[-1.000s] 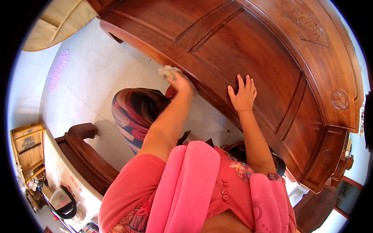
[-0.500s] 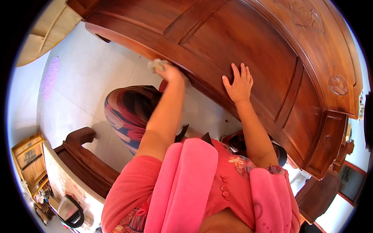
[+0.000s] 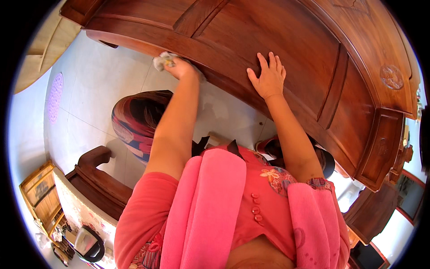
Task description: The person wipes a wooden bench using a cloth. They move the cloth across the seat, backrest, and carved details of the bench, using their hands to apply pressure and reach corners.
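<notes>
A large carved bench of reddish-brown polished wood (image 3: 268, 33) curves across the upper part of the head view. My left hand (image 3: 182, 68) is closed around a crumpled whitish cloth (image 3: 164, 61) with a yellow patch, held against the front edge of the seat. Part of the cloth is hidden inside the fingers. Flat on the seat panel rests my right hand (image 3: 270, 77), its fingers spread and nothing in it.
A low table with a curled dark wooden leg (image 3: 96, 157) and a pale cloth cover (image 3: 74, 201) stands at lower left. A purple mat (image 3: 55, 97) lies on the tiled floor (image 3: 89, 89). A dark wooden stand (image 3: 374, 208) is at right.
My left hand has moved the cloth along the bench's front edge, farther up and left in the picture. The view has shifted slightly; my right hand still rests on the seat.
</notes>
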`<state>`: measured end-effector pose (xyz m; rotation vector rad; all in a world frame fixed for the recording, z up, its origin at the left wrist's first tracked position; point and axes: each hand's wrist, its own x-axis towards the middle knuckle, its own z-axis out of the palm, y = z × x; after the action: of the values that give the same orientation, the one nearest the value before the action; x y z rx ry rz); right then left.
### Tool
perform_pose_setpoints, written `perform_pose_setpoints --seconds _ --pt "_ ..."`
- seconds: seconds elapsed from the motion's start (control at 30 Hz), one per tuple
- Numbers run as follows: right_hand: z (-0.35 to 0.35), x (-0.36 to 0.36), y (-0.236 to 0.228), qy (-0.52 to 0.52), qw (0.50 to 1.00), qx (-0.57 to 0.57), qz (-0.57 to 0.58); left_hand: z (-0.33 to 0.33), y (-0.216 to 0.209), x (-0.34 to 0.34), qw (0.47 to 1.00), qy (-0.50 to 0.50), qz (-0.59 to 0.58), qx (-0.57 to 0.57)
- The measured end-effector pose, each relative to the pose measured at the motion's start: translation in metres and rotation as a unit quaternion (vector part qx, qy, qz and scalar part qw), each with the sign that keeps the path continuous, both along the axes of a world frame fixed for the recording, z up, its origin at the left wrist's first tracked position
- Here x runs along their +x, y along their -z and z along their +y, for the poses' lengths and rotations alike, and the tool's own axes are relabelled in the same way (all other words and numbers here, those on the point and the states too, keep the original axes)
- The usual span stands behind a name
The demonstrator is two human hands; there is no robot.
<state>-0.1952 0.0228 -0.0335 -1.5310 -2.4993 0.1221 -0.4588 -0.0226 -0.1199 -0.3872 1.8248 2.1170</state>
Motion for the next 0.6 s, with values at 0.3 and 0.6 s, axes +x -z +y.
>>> perform_pose_setpoints --seconds 0.3,0.6 --pt "0.000 0.001 0.004 0.007 1.000 0.022 0.001 -0.044 0.003 0.193 0.924 0.165 -0.342 -0.032" --pt "-0.003 0.001 -0.003 0.012 1.000 0.011 0.018 -0.031 0.048 0.146 0.921 0.115 -0.324 0.183"
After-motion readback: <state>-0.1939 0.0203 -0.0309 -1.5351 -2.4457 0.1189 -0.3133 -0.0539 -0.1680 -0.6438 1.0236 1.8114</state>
